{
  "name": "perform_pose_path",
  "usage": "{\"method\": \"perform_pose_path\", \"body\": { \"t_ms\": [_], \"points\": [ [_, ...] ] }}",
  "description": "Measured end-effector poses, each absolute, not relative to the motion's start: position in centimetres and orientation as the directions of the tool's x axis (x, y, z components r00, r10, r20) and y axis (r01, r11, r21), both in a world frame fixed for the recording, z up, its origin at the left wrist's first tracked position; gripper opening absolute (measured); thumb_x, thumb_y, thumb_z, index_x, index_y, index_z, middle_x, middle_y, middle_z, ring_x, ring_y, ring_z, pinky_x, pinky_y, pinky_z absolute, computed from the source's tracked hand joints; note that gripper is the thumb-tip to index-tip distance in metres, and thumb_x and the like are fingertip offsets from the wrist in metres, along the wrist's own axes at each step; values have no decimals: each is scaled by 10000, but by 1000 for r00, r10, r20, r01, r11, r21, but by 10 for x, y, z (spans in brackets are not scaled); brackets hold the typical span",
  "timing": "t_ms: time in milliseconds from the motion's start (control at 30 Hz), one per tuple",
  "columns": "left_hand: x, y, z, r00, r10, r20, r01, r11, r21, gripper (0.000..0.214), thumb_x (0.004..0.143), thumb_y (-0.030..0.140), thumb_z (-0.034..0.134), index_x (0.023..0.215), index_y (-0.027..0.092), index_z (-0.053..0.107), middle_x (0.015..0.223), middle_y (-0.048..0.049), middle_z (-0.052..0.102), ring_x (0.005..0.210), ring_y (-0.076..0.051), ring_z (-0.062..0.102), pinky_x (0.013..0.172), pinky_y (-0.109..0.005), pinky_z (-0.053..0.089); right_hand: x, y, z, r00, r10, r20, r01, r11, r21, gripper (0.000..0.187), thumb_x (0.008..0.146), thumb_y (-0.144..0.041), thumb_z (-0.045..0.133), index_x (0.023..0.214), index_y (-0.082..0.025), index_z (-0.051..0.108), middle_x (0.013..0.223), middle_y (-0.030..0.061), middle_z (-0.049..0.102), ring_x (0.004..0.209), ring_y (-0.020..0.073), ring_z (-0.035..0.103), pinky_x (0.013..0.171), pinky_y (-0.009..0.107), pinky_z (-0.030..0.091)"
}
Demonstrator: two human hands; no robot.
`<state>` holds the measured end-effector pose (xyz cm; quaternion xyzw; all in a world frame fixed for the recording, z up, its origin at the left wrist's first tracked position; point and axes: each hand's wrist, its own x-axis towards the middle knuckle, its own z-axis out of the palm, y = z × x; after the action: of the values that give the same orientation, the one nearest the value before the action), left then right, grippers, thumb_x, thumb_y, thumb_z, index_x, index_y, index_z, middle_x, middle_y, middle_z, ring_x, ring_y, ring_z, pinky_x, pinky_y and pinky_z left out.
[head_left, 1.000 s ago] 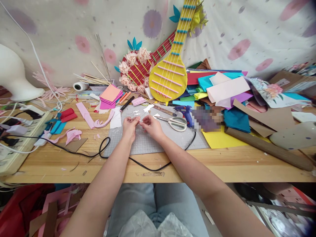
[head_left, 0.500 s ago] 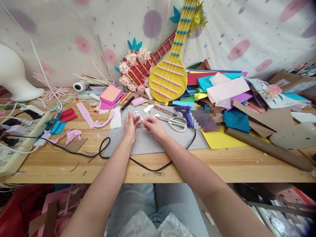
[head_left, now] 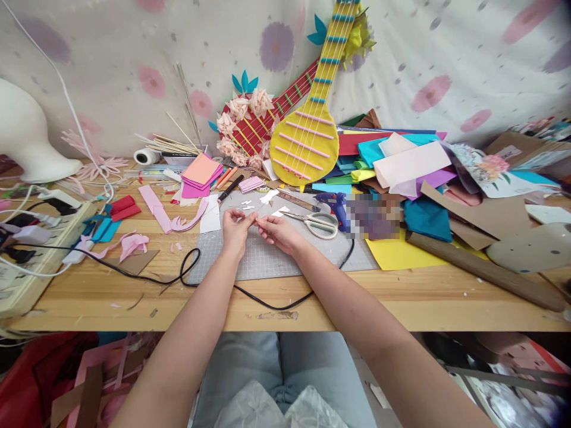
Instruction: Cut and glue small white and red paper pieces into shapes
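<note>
Over the grey cutting mat (head_left: 263,266), my left hand (head_left: 236,230) and my right hand (head_left: 279,230) meet at the fingertips, both pinched closed. What lies between them is mostly covered by the fingers; a small white scrap showed there a moment earlier. Small white pieces (head_left: 247,205) lie on the mat just beyond my left hand, with a larger white scrap (head_left: 269,196) behind the fingertips. Right of my right hand rest scissors (head_left: 322,225) with pale handles. A white sheet (head_left: 210,215) lies left of my left hand.
A blue glue gun (head_left: 338,208) lies beyond the scissors, and a black cable (head_left: 276,307) loops across the table front. Yellow and red lute-shaped crafts (head_left: 306,145) lean at the back. Coloured sheets (head_left: 413,160) pile up at right; a power strip (head_left: 44,261) sits left.
My left hand has turned so its thumb and fingers close together at the right fingertips. The white scrap seen between the hands is now mostly hidden.
</note>
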<state>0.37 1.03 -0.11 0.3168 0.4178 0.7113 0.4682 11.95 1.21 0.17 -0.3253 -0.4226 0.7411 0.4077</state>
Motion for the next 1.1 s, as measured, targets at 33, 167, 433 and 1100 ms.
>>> {"method": "perform_pose_path", "body": {
  "t_ms": [33,167,433,1100],
  "points": [
    [3,11,-2,-395,916,68,-383,-231,894,464,466,137,746,722,185,362,706,81,435,589,-39,520,634,-224,449,119,12,2,-460,876,-143,-318,-313,-895,334,562,-376,742,706,-134,561,548,-40,532,449,33,438,348,147,258],
    [4,12,-3,-424,902,74,-368,-247,896,477,472,198,767,722,187,361,695,77,433,600,-44,522,641,-225,451,118,12,1,-467,873,-137,-304,-304,-903,328,559,-377,743,683,-142,551,554,-40,540,440,38,447,357,159,316],
    [4,8,8,-206,978,-24,-574,-101,813,414,591,388,703,760,187,383,713,20,536,743,-157,637,648,-263,470,120,13,2,-428,897,-107,-340,-269,-901,326,570,-385,731,671,-147,532,553,-50,533,436,35,446,372,162,357],
    [1,12,4,-280,954,-104,-610,-93,787,283,640,254,685,734,170,431,702,6,556,753,-131,622,769,-303,472,120,13,2,-400,910,-111,-334,-257,-907,315,605,-384,701,680,-160,492,537,-56,528,425,41,447,378,172,365]
  ]
}}
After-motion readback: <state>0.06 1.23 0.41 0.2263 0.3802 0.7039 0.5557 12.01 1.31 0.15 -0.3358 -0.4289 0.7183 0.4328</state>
